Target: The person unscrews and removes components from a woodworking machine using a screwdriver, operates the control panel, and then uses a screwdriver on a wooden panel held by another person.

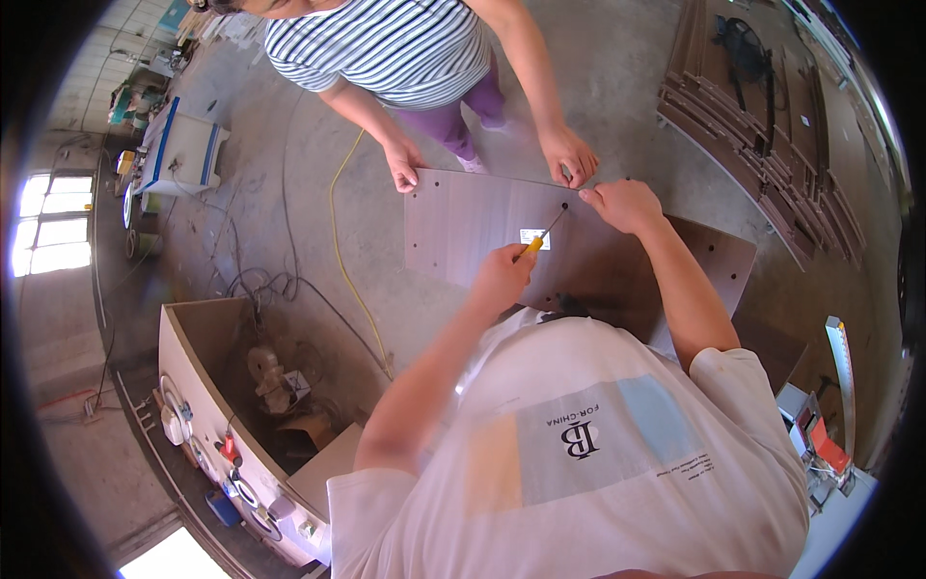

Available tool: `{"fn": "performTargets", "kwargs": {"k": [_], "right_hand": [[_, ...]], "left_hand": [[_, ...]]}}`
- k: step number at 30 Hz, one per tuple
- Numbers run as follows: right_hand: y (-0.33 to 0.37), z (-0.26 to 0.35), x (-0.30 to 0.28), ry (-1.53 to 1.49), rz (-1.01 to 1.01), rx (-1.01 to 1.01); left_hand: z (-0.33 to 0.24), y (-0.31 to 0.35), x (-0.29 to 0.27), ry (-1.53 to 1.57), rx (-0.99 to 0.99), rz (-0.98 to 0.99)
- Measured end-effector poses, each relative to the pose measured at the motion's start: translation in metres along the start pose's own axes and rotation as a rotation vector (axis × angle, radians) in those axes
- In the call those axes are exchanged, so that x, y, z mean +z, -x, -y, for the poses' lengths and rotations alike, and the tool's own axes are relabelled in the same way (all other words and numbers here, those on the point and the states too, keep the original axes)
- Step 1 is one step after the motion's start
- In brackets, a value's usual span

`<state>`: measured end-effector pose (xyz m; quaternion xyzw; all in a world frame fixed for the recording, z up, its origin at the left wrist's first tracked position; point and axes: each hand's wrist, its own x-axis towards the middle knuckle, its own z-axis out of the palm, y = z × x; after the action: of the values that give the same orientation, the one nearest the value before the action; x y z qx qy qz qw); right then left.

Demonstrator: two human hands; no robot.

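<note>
A yellow-handled screwdriver (533,246) is in my left hand (503,276), its fingers wrapped round the handle. The thin shaft slants away from me, and its tip meets a dark hole or fitting (564,206) near the far edge of a brown wood-grain panel (463,227). My right hand (625,206) is closed at that panel's far edge, thumb toward the left; its curled fingers are partly hidden. Across from me, a person in a striped shirt holds the panel's far left corner with one hand (403,166); their other hand (569,157) is at the edge beside my thumb.
A second brown panel (719,253) lies to the right. Stacked brown boards (743,145) stand at the far right. A yellow cable (340,222) and dark cords (289,280) cross the floor on the left. An open-topped bench (217,386) with tools stands near left.
</note>
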<state>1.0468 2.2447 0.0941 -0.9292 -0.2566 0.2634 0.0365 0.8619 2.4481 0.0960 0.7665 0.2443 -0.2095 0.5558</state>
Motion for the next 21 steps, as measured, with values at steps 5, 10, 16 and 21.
{"fn": "performTargets", "kwargs": {"k": [5, 10, 16, 21], "right_hand": [[-0.006, 0.005, -0.003, -0.007, 0.028, 0.009], [-0.013, -0.006, 0.005, -0.021, 0.037, -0.002], [-0.014, -0.007, 0.005, 0.012, 0.071, -0.029], [-0.016, -0.009, 0.015, -0.016, 0.035, -0.003]], "left_hand": [[-0.016, 0.006, 0.002, 0.173, -0.146, -0.012], [0.01, -0.006, 0.026, 0.443, -0.136, 0.0], [0.024, -0.002, 0.022, 0.892, -0.25, 0.106], [0.006, -0.002, 0.016, 0.445, -0.211, 0.094]]}}
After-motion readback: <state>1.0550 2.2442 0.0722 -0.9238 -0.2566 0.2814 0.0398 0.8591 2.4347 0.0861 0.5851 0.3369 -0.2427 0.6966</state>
